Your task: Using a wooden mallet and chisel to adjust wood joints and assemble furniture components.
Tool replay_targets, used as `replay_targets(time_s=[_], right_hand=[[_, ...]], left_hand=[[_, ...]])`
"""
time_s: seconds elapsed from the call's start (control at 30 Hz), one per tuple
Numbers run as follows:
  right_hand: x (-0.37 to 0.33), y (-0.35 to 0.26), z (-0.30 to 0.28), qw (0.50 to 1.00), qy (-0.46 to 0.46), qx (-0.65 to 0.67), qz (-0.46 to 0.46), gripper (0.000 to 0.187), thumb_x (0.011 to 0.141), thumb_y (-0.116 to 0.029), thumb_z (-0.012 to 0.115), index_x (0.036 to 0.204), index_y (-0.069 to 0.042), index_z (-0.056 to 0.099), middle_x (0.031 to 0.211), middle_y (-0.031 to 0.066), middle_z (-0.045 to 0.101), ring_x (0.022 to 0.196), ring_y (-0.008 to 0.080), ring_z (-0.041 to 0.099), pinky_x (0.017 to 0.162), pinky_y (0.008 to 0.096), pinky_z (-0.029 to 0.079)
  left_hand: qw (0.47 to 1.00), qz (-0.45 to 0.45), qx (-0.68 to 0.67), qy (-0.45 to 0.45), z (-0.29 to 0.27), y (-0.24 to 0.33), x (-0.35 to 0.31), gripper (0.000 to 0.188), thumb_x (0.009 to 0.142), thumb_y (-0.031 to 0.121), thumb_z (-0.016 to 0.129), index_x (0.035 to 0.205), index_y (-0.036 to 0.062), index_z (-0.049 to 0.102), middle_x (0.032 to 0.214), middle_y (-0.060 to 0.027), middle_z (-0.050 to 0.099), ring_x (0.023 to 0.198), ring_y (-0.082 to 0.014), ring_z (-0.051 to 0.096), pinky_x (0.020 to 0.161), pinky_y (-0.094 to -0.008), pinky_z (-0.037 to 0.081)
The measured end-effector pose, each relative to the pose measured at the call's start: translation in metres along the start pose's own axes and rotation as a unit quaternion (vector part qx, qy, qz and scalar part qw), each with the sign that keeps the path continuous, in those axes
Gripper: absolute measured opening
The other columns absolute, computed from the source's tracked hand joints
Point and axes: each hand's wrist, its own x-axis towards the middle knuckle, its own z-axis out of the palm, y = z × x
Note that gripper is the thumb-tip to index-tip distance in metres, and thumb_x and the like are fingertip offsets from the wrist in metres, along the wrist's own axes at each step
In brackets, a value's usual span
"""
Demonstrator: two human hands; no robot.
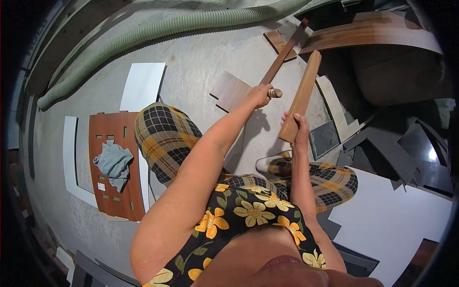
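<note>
My left hand (pixel 259 96) reaches forward with its fingers closed round a short round stick, a worn wooden handle (pixel 275 93) by its look, whose blunt end pokes out beside the thumb. The rest of it is hidden in the fist. A dark brown wooden strip (pixel 285 52) runs away from that hand; I cannot tell whether the hand touches it. My right hand (pixel 300 130) grips the near end of a long tan wooden bar (pixel 302 95), which slants up and away. Under the left hand lies a wood-grain panel (pixel 233 91) with a stepped edge.
A ribbed hose (pixel 177 26) curves across the far floor. At left, a cloth (pixel 114 165) lies on a slotted reddish-brown board (pixel 103 129) beside white panels (pixel 141 86). Dark offcuts (pixel 420 143) and a white sheet (pixel 392 215) crowd the right. A curved wood-grain sheet (pixel 368 36) stands far right.
</note>
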Motion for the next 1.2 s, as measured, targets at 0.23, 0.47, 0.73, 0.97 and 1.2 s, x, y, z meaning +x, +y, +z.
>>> replay_targets(time_s=[0.23, 0.47, 0.73, 0.97, 1.2], right_hand=[[-0.014, 0.010, 0.023, 0.999, 0.027, -0.040, 0.005, 0.039, 0.084, -0.027, 0.056, 0.110, 0.002, 0.050, 0.091, 0.0140, 0.062, 0.076, 0.0197, 0.064, 0.065, 0.0315, 0.056], [-0.019, -0.002, 0.044, 0.999, 0.029, -0.017, -0.018, 0.039, 0.085, -0.026, 0.056, 0.113, 0.000, 0.048, 0.094, 0.0132, 0.061, 0.078, 0.0178, 0.063, 0.067, 0.0312, 0.055], [-0.030, 0.006, 0.035, 0.996, -0.019, -0.066, -0.058, 0.036, 0.085, -0.022, 0.060, 0.111, -0.001, 0.047, 0.092, 0.0117, 0.062, 0.076, 0.0154, 0.061, 0.067, 0.0284, 0.052], [-0.029, 0.020, 0.023, 0.996, -0.009, -0.081, -0.043, 0.038, 0.085, -0.024, 0.067, 0.109, -0.002, 0.048, 0.088, 0.0093, 0.062, 0.075, 0.0134, 0.061, 0.068, 0.0279, 0.051], [-0.032, 0.022, 0.013, 0.993, 0.012, -0.099, -0.058, 0.038, 0.087, -0.029, 0.065, 0.110, -0.003, 0.049, 0.089, 0.0087, 0.061, 0.074, 0.0138, 0.061, 0.062, 0.0271, 0.052]], left_hand=[[1.000, 0.000, 0.021, -0.003, 0.007, 0.006, -0.004, 0.039, 0.078, 0.011, 0.062, 0.117, 0.0157, 0.055, 0.112, -0.0161, 0.058, 0.107, -0.0387, 0.054, 0.093, -0.0478, 0.044], [0.998, -0.049, -0.025, 0.040, -0.001, 0.006, 0.003, 0.037, 0.079, 0.010, 0.061, 0.116, 0.0143, 0.054, 0.111, -0.0170, 0.059, 0.105, -0.0407, 0.054, 0.091, -0.0487, 0.045], [0.993, -0.059, -0.066, 0.074, -0.008, -0.002, 0.004, 0.036, 0.081, 0.009, 0.059, 0.116, 0.0130, 0.052, 0.108, -0.0204, 0.059, 0.102, -0.0412, 0.057, 0.087, -0.0498, 0.046], [0.985, 0.030, -0.081, 0.149, 0.031, 0.006, -0.008, 0.028, 0.083, 0.005, 0.054, 0.111, 0.0093, 0.050, 0.105, -0.0224, 0.054, 0.096, -0.0446, 0.057, 0.082, -0.0514, 0.047], [0.993, 0.034, -0.055, 0.103, 0.041, 0.004, -0.005, 0.031, 0.082, 0.003, 0.055, 0.111, 0.0090, 0.048, 0.105, -0.0221, 0.052, 0.094, -0.0450, 0.058, 0.079, -0.0521, 0.049]])
